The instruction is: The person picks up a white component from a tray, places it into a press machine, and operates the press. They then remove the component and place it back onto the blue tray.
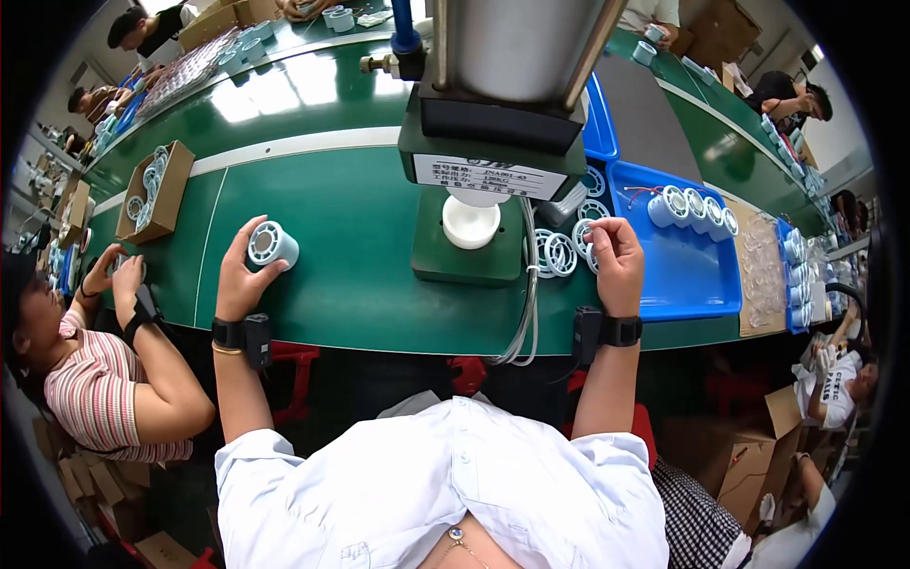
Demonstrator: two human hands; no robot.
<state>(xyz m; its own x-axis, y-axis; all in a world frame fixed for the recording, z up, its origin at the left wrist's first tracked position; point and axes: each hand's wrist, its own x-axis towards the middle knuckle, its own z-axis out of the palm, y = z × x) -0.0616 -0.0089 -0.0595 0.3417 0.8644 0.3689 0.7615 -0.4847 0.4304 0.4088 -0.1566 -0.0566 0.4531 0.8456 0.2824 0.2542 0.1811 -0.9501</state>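
My left hand (244,273) is closed round a light-blue cylindrical housing (276,247), its slotted round end tilted up toward the left. Over at the right, my right hand (618,261) has thumb and fingers pinched together at the edge of a light-blue slotted ring (593,257); the fingers partly hide it. Several more such rings (559,254) lie loosely piled on the green table beside this hand. Between my hands stands a bench press (493,142), with a white round cup (471,224) on its green base.
A blue tray (687,296) right of my right hand holds a row of light-blue housings (697,211). Grey cables (527,322) hang over the table's front edge. At left, a cardboard box (173,190) contains rings, and a co-worker in a striped shirt (100,403) sits close.
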